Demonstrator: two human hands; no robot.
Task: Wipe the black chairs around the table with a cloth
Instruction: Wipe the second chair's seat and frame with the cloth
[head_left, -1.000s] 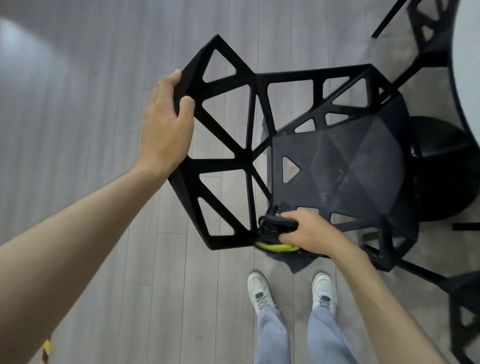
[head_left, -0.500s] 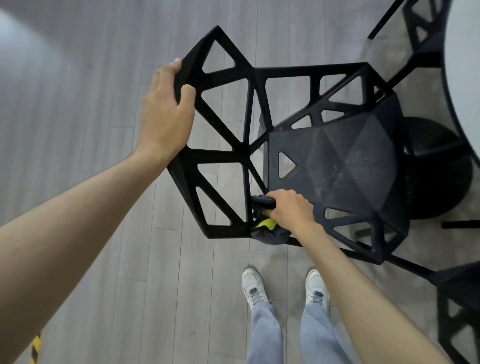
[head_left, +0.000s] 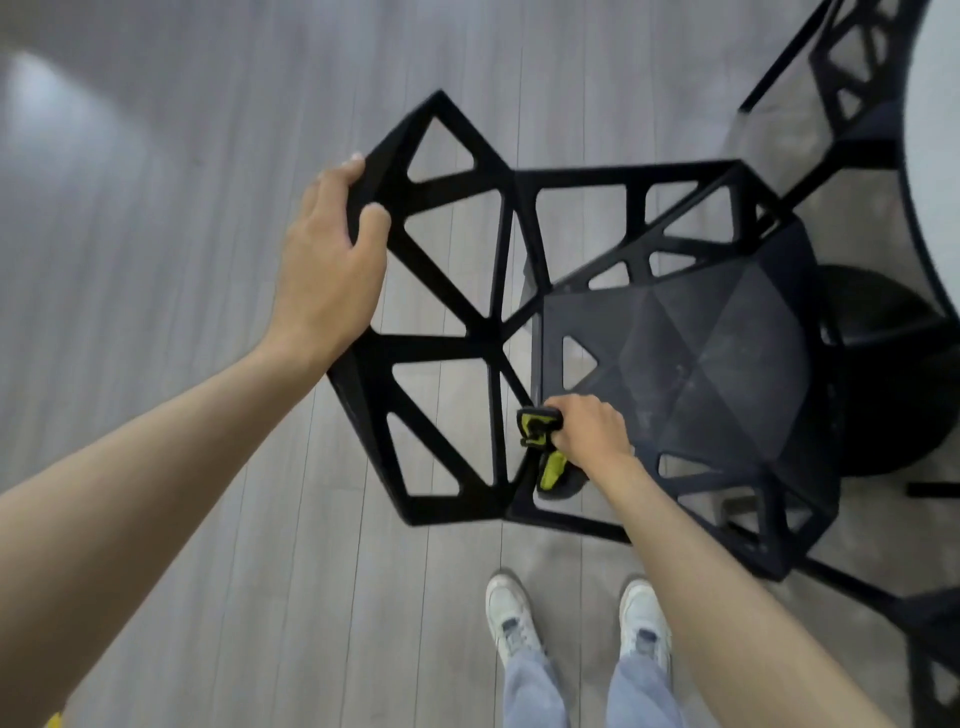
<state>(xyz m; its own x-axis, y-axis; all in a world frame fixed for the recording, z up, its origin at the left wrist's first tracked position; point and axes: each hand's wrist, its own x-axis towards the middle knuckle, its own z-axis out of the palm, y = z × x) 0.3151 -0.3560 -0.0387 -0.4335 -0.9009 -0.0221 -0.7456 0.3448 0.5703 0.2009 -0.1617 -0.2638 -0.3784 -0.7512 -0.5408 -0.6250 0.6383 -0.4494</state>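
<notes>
A black chair (head_left: 691, 364) with a lattice of triangular openings stands in front of me, its backrest toward me and to the left. My left hand (head_left: 327, 260) grips the top edge of the backrest. My right hand (head_left: 589, 434) holds a dark cloth with yellow-green patches (head_left: 543, 441) bunched against the strut where the backrest meets the seat's near left corner. Part of the cloth hangs below the hand.
A white round table (head_left: 935, 156) fills the right edge, its black round base (head_left: 893, 374) beyond the chair. Another black chair (head_left: 857, 93) stands at the top right, and a third (head_left: 930, 649) at the bottom right. My white shoes (head_left: 511, 618) stand on grey floorboards.
My right hand has moved the cloth up from the backrest's lower edge toward the seat's near left corner. My left hand keeps its grip on the backrest.
</notes>
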